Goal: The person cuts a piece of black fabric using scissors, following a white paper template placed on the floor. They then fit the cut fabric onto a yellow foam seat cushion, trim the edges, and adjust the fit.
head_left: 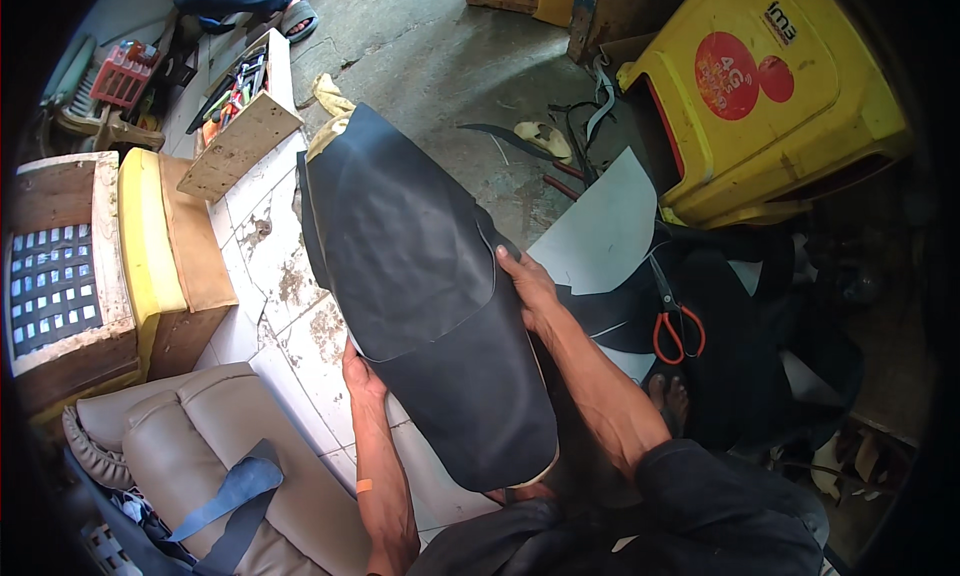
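A long, padded seat with a black cover (420,276) lies lengthwise in front of me, yellowish foam showing at its far end. My left hand (362,374) grips its left edge low down, with fingers hidden beneath. My right hand (525,286) holds its right edge higher up, thumb on the black material at a seam. To the right, scissors with red handles (668,331) lie on dark sheet material (745,366), beside a pale curved piece (600,216).
A yellow plastic stool (770,96) stands upper right. A toolbox (240,121), wooden-framed pieces (75,186) and a beige cushion (200,426) with dark strips line the left. Cutting scraps lie on the concrete floor (430,56). Another person's sandaled foot (298,21) is at the top.
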A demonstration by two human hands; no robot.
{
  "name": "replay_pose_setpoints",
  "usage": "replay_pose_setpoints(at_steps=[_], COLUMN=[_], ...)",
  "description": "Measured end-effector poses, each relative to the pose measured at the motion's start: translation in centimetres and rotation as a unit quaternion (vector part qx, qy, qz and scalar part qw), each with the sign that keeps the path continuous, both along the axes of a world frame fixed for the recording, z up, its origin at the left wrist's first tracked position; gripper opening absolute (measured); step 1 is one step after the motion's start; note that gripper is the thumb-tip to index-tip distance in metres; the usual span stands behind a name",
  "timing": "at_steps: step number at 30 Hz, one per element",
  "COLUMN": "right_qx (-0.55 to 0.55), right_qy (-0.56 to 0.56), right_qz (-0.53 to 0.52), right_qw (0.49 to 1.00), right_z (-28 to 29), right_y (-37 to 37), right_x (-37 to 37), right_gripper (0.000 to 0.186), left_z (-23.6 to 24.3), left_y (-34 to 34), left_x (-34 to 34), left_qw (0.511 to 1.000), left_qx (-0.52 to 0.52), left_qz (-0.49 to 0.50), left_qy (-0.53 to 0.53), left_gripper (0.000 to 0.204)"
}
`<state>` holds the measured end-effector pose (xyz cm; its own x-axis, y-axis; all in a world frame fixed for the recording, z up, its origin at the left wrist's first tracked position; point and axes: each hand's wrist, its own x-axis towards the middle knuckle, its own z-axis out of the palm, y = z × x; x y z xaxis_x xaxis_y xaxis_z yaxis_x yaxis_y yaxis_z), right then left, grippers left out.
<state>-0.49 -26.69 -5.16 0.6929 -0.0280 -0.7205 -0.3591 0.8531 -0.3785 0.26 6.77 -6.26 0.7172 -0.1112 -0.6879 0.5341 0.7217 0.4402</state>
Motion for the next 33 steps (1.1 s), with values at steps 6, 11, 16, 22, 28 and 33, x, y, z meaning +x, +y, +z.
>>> replay_pose_setpoints(at_steps=[6, 11, 16, 22, 28, 33], right_qx=[-0.191, -0.299, -0.428, -0.461, -0.334, -0.334], right_qy=[-0.012, 0.048, -0.021, 0.012, -0.003, -0.015], right_qz=[0.027, 0.059, 0.139, 0.128, 0.015, 0.056], right_qw=[0.981, 0.951, 0.893, 0.878, 0.942, 0.941], right_z=[0.6, 0.3, -5.0, -1.3, -1.9, -0.6], right_y=[0.8, -1.5, -7.0, -4.1, -4.6, -4.9], right_x=[0.4, 0.5, -0.3, -0.3, -0.7, 5.0], right_gripper=[0.053, 0.065, 0.051, 0.058, 0.079, 0.081], left_z=[0.2, -2.5, -0.4, -0.2, -0.6, -0.7], left_y=[-1.6, -2.7, -6.9, -6.6, -7.1, -6.7], left_x=[-0.2, -1.2, -0.3, -1.5, -0.6, 5.9], left_qw=[0.999, 0.996, 0.983, 0.982, 0.978, 0.983], left_qx=[0.004, 0.04, 0.103, 0.102, 0.147, 0.157], left_qz=[0.038, 0.075, 0.15, 0.154, 0.146, 0.099], left_qy=[-0.002, -0.022, 0.001, 0.035, 0.036, -0.003], left_gripper=[0.042, 0.041, 0.046, 0.037, 0.025, 0.059])
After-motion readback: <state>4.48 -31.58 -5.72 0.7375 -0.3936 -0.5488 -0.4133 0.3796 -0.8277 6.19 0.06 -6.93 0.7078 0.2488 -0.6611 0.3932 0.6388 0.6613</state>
